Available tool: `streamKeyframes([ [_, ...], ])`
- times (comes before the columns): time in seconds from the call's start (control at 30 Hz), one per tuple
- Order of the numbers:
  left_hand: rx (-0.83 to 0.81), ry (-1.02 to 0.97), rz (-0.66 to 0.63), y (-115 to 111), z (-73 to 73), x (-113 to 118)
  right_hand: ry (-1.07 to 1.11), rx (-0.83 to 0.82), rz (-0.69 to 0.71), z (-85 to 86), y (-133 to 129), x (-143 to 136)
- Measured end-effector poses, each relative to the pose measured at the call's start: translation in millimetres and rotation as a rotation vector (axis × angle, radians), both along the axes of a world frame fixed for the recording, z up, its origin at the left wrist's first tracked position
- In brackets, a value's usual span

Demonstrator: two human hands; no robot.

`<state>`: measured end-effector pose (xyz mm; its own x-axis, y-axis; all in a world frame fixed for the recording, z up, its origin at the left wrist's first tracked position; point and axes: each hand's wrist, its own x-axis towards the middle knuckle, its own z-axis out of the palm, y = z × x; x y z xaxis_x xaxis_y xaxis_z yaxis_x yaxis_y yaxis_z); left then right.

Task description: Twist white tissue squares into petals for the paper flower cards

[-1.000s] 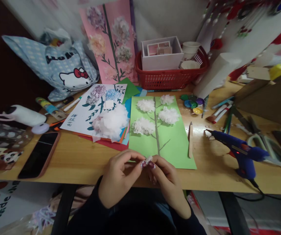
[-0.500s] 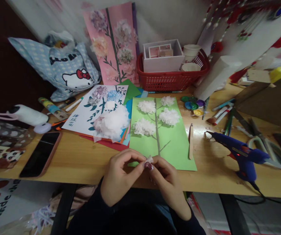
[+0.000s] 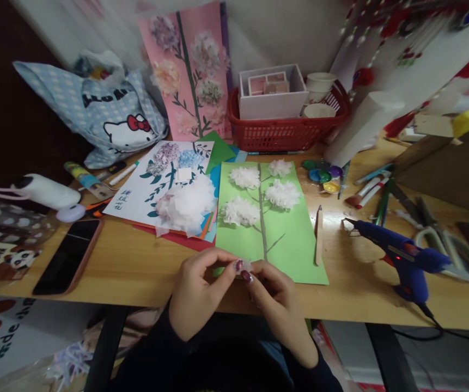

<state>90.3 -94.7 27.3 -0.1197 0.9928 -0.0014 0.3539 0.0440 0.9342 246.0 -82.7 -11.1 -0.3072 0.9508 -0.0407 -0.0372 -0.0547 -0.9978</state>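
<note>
Between the fingertips of my left hand (image 3: 203, 288) and my right hand (image 3: 277, 302) is a small piece of white tissue paper (image 3: 245, 266), pinched from both sides. My hands meet at the lower edge of a green sheet (image 3: 295, 256). On that sheet, a painted grey stem (image 3: 262, 228) carries several white tissue paper flowers (image 3: 282, 194). To the left, a pile of loose white tissue paper (image 3: 189, 204) rests on a white flower picture (image 3: 132, 196). A wooden stick (image 3: 319, 237) lies along the sheet's right edge.
A blue glue gun (image 3: 397, 253) with a red light and scissors (image 3: 450, 245) lie at right. Paint pots (image 3: 320, 175) sit behind the sheet, before a red basket (image 3: 287, 133). A phone (image 3: 68, 258) is at left, and a pink flower picture (image 3: 195, 71) leans on the wall.
My left thumb and fingertips have shifted slightly on the tissue piece, and the thumbs have moved a little apart. Everything on the table stays where it was.
</note>
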Motion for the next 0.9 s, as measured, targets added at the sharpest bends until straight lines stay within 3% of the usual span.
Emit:
streamKeyframes([
  [0.23, -0.029, -0.009, 0.083, -0.1, -3.4, -5.8, -0.015, -0.005, 0.007, -0.9, -1.0, 0.0],
  [0.43, 0.092, 0.037, -0.003, -0.1, -2.7, -1.4, 0.075, -0.024, 0.025, -0.4, -1.5, -2.0],
  [0.7, -0.029, -0.123, 0.058, -1.1, -2.3, 6.4, 0.087, -0.107, -0.003, -4.1, -3.1, -1.0],
  [0.9, -0.035, -0.094, 0.032, -3.6, -4.3, 11.4, 0.101, -0.072, 0.004, -0.8, -3.0, -3.1],
])
